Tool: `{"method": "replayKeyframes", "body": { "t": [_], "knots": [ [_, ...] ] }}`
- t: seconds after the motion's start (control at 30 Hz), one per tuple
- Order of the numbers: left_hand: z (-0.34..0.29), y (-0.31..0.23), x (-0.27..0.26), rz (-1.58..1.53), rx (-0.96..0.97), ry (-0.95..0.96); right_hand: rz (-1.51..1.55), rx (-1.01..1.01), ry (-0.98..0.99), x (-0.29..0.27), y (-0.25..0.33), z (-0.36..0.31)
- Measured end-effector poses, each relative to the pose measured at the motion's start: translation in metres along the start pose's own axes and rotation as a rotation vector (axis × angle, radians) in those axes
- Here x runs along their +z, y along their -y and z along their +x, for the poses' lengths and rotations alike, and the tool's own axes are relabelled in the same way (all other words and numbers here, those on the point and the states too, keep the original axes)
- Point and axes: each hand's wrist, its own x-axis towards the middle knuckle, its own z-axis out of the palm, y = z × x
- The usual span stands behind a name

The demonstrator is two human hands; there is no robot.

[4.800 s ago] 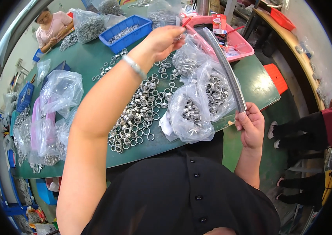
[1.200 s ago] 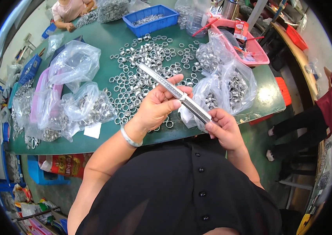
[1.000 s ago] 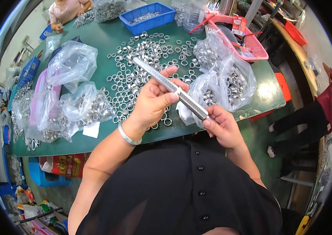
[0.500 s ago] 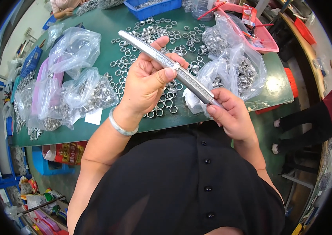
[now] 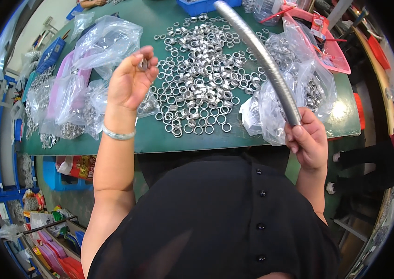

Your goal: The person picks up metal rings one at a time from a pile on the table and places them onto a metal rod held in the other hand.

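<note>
My right hand (image 5: pixel 309 139) is closed round the thick lower end of a long, tapered metal ring mandrel (image 5: pixel 271 65), which tilts up and to the left over the table. In my left hand (image 5: pixel 132 81) a small silver ring (image 5: pixel 144 64) is held at the curled fingertips, above the table's left half and apart from the mandrel. Between the hands lies a wide spread of silver rings (image 5: pixel 211 88), many flat and some standing on edge or heaped.
Clear plastic bags of rings (image 5: pixel 315 90) lie at right, and more bags (image 5: pixel 108 42) cover a pink tray at left. At the back stand a blue bin (image 5: pixel 206 6) and a pink basket (image 5: pixel 339 58). Another person's hand (image 5: pixel 92 3) shows at the far left; someone stands at right.
My left hand has come off the mandrel and moved left, now with a ring at its fingertips. My right hand has moved right, and the mandrel stands steeper. The view has shifted slightly.
</note>
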Motion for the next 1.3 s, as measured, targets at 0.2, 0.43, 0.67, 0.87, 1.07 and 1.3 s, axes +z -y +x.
{"method": "replayKeyframes", "body": {
  "t": [0.2,0.43,0.67,0.87,1.07,1.3],
  "knots": [
    [-0.013,0.006,-0.017,0.748,-0.056,-0.035,-0.017,-0.006,-0.019,-0.003,-0.004,0.001],
    [-0.016,0.022,-0.040,1.683,-0.021,0.133,-0.085,0.020,-0.007,0.006,-0.008,0.003],
    [-0.014,0.033,-0.036,1.922,0.100,0.349,-0.125,0.032,0.010,0.011,-0.010,0.007],
    [-0.013,0.039,-0.029,1.852,-0.004,0.296,-0.144,0.048,0.028,0.014,-0.013,0.010],
    [-0.005,0.041,-0.026,1.836,-0.067,0.299,-0.175,0.084,0.016,0.015,-0.014,0.012],
    [-0.003,0.039,-0.033,1.662,-0.108,0.235,-0.163,0.088,0.009,0.016,-0.015,0.010]
  ]
}}
